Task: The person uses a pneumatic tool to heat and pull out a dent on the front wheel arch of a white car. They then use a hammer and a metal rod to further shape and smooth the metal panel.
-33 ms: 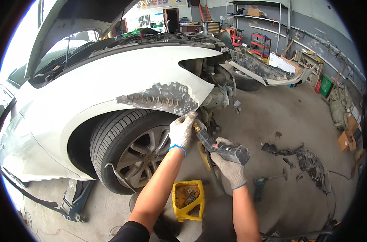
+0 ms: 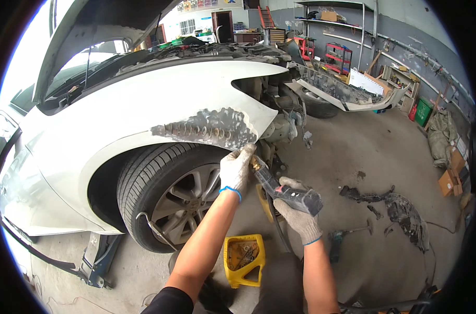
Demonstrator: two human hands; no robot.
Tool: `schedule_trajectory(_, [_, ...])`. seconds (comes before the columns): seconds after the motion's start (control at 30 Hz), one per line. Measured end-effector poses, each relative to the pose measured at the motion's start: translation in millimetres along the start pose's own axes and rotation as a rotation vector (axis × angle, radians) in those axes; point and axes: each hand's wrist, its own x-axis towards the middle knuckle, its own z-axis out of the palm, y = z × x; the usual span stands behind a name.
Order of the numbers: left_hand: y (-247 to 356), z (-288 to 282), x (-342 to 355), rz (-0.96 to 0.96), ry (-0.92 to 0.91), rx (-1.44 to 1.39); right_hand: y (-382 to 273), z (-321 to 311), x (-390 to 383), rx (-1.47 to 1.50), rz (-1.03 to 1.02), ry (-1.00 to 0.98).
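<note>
While my right hand [image 2: 299, 217] fingers clamp the black dent-puller gun [image 2: 286, 191], its long axis slanting up-left, my nearer left hand [image 2: 237, 168] pinches its brass tip [image 2: 257, 165] just below the sanded fender patch [image 2: 209, 130].

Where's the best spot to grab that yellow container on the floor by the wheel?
Probably by a side wall of the yellow container, coming from above: it lies on the floor with its cut-open face up and small parts inside, so a grip on the rim should keep it level.
</note>
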Motion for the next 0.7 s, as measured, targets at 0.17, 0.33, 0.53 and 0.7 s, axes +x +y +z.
schedule_trajectory(0.17, [16.1, 15.7, 5.1, 0.061, 0.049, -0.079, -13.6, -2.0, 25.8, 0.322, -0.025, -0.148])
schedule_trajectory(0.33, [23.3, 14.3, 9.2, 0.019, 0.135, 0.034, -10.3, 6.7, 35.4, 0.339, -0.053, -0.147])
schedule_trajectory(0.53, [24.8, 7.1, 20.1, 0.068, 0.11, 0.01, -9.9, 14.2, 42.6, 0.483, 0.091, -0.172])
schedule_trajectory(0.7, [26.1, 4.8, 21.4, 0.101, 0.07, 0.002, -12.5, 16.9, 45.5, 0.486, 0.137, -0.208])
